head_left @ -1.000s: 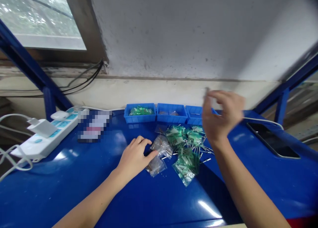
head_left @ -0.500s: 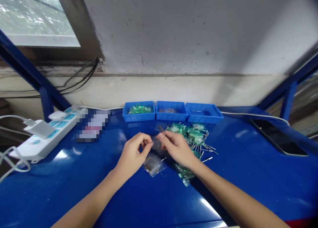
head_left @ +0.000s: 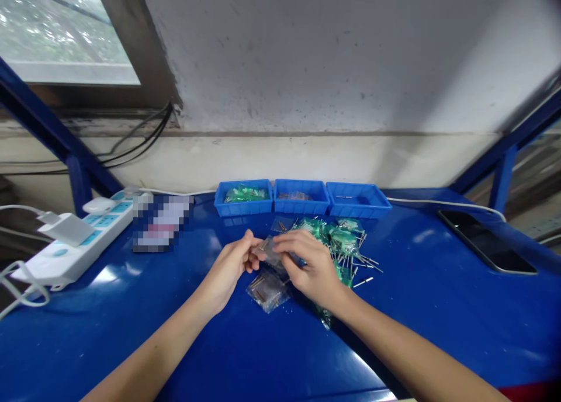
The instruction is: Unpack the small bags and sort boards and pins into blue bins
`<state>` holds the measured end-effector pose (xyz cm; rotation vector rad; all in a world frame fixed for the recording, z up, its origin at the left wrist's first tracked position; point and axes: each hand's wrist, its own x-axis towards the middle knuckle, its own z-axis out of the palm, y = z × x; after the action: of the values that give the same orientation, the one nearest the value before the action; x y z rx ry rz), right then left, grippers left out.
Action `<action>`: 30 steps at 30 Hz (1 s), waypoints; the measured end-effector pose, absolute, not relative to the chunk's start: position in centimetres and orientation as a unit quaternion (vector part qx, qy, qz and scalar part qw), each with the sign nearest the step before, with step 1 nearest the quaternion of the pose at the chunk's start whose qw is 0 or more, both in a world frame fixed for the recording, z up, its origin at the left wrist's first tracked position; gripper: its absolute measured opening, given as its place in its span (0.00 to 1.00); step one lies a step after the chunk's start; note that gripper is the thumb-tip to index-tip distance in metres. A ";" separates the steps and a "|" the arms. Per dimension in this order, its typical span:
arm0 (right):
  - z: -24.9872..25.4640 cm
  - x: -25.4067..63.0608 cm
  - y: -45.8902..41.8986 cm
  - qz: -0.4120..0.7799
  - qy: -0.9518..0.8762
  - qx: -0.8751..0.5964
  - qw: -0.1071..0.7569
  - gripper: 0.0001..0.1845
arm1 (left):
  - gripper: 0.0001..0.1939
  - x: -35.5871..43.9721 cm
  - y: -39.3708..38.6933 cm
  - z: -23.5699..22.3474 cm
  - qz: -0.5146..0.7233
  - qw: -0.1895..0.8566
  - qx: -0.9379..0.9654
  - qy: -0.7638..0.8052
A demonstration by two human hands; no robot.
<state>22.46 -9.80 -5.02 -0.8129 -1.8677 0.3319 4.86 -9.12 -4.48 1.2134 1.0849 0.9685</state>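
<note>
While my left hand (head_left: pixel 230 267) and right hand (head_left: pixel 312 263) share one clear bag (head_left: pixel 268 252): contents of the worktop (head_left: pixel 263 355)

Clear bag, one, held between my hands in front of the middle bin (head_left: pixel 302 207); slim pieces show within. My left hand grasps its left side, fingers curled, thumb raised. My right hand grasps its right side, fingertips bent onto the film; my thumb sits lower, at the bag's near edge.

Second bag (head_left: pixel 268 291), clear, lying flat just below my hands; brownish pins inside.

Third bag (head_left: pixel 281 224), clear, behind the held one; partly hidden by my right hand.

Green bags (head_left: pixel 344 240), several, heaped beyond and beside my right hand, partly covered by it; exact count cannot be told.

Rods (head_left: pixel 362 263), metal, loose, fanned out at the right of the heap; one lies slightly apart, nearer me.

Bins, blue, three, in a row at the back. Left bin (head_left: pixel 243 208): green packets. Middle bin: clear packets. Right bin (head_left: pixel 362 208): one small metal piece visible.

Power strip (head_left: pixel 65 256), white, far left, set at a slant; white adapter (head_left: pixel 72 229) plugged in.

Phone (head_left: pixel 486 241), dark screen, lying flat at far right.

Pixelated item (head_left: pixel 164 224), between power strip and left bin; details cannot be told.
</note>
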 end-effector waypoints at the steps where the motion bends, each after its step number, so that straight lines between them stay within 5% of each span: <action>1: -5.1 22.5 -9.8 0.127 -0.781 -0.338 0.510 0.13 | 0.19 4.8 -9.0 -4.6 0.419 0.585 0.516 0.465; 4: -5.1 22.6 -9.7 0.137 -0.762 -0.391 0.498 0.15 | 0.12 4.6 -8.9 -5.0 0.440 0.513 0.557 0.483; 8: -4.6 22.4 -9.7 0.239 -0.723 -0.445 0.471 0.10 | 0.04 4.6 -9.0 -5.3 0.456 0.293 0.697 0.469; 12: -4.4 21.9 -9.7 0.325 -0.689 -0.463 0.453 0.13 | 0.05 5.0 -9.5 -5.1 0.431 0.123 0.803 0.392; 18: -1.5 24.8 -7.5 0.098 -0.628 -0.491 0.595 0.07 | 0.12 4.8 -9.2 -5.5 0.309 0.119 0.805 0.493; 21: 0.5 27.7 -5.0 -0.139 -0.568 -0.488 0.648 0.06 | 0.22 4.2 -8.5 -6.3 0.216 0.104 0.799 0.552; 23: 0.4 29.1 -3.6 -0.210 -0.607 -0.506 0.576 0.08 | 0.24 3.9 -8.1 -6.5 0.180 0.101 0.802 0.560; 27: -3.3 29.1 -3.2 -0.156 -0.724 -0.563 0.366 0.12 | 0.16 3.7 -7.9 -6.4 0.171 0.129 0.799 0.562; 30: -5.5 27.3 -4.7 -0.083 -0.757 -0.554 0.337 0.13 | 0.08 3.8 -7.9 -6.5 0.193 0.138 0.792 0.562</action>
<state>27.29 -4.72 -5.54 -1.4432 -1.9724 -0.2175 3.77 -7.90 -6.48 2.2920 1.6259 0.5578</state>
